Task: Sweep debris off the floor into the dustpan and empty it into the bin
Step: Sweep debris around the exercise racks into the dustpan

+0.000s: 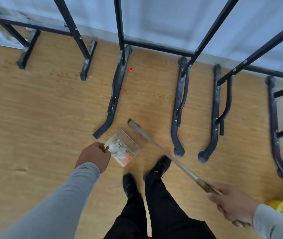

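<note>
Your left hand [94, 156] grips the clear dustpan [123, 149], holding white and orange scraps, mid-frame; your right hand [232, 207] clasps the broom [163, 152] handle, lower right.

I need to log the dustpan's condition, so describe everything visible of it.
The dustpan looks like a clear, box-shaped plastic pan with low walls. The left hand grips its handle at the near-left end, so the handle is mostly hidden. Whether it rests on the wooden floor or hangs just above it cannot be told. Its open mouth faces up and away, toward the broom head, which lies just beyond it, apart. Inside lie whitish scraps and something orange. It sits in front of the person's shoes.
</note>
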`<action>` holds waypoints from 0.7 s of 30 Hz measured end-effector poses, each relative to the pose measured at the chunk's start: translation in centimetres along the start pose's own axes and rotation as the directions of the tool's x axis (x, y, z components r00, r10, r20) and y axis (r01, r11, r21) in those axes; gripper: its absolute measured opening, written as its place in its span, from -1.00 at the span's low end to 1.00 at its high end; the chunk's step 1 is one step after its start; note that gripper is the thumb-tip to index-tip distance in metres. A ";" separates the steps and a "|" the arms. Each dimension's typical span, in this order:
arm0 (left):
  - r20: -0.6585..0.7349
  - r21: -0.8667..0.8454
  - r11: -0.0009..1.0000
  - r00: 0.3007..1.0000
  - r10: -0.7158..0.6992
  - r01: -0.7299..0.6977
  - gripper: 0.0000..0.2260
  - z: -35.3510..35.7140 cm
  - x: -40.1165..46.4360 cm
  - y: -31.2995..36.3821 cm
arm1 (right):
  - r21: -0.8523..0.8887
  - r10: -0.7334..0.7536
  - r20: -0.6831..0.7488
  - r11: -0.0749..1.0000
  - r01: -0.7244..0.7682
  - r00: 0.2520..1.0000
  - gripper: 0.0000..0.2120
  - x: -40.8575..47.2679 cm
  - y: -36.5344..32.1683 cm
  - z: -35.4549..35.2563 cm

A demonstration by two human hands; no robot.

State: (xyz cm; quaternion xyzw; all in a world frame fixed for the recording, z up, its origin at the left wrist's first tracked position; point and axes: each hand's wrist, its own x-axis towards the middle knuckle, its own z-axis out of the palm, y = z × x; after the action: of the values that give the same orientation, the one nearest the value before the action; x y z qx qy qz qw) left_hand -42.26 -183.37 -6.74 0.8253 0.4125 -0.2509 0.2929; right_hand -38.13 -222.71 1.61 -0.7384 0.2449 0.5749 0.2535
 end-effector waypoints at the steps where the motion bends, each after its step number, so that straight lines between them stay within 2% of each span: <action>1: 0.001 0.004 1.000 1.000 -0.001 0.001 -0.95 0.0 0.1 0.1 | 0.012 -0.003 -0.042 1.000 0.003 0.999 -0.64 0.3 -0.1 0.4; 4: 0.004 0.033 0.999 1.000 0.002 -0.002 -0.95 0.1 0.1 0.2 | -0.067 0.009 -0.134 0.998 -0.018 0.991 -0.59 3.0 -1.1 3.6; 5: 0.003 0.038 0.999 1.000 0.002 -0.002 -0.94 0.2 0.1 0.1 | -0.086 0.010 -0.122 0.996 -0.021 0.993 -0.57 3.7 -1.8 4.8; 8: 0.004 0.028 1.000 1.000 -0.003 0.003 -0.93 0.6 -0.1 -0.3 | -0.112 0.053 0.099 0.993 -0.042 0.994 -0.54 3.8 -3.1 8.3; 10: 0.001 0.019 1.000 1.000 0.005 -0.005 -0.92 0.8 -0.1 -0.4 | 0.004 0.084 0.237 0.996 -0.087 0.968 -0.52 2.9 -2.5 8.3; 12: 0.001 0.025 1.000 1.000 0.014 -0.014 -0.89 0.7 -0.2 -0.4 | 0.157 0.071 0.233 0.981 -0.110 0.970 -0.57 1.4 -0.7 6.0; 16: 0.050 0.062 0.998 0.998 0.024 -0.027 -0.81 0.0 -1.7 -0.8 | 0.349 -0.005 0.182 0.935 -0.060 0.983 -0.65 -3.7 4.6 0.5; 18: 0.090 0.067 0.997 0.995 0.034 -0.040 -0.76 -0.3 -3.2 -1.0 | 0.389 -0.026 0.145 0.921 -0.033 0.989 -0.65 -6.6 7.1 -1.0; 21: 0.128 0.120 0.990 0.990 0.062 -0.078 -0.77 -0.5 -5.6 -0.2 | 0.333 -0.070 0.022 0.941 0.059 0.997 -0.66 -10.0 10.2 -2.2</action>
State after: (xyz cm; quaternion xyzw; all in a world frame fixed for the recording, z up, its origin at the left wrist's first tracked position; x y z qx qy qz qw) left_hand -45.34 -185.90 -2.83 0.8387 0.3477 -0.3167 0.2745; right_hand -45.38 -231.18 10.85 -0.6829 0.3097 0.5291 0.3972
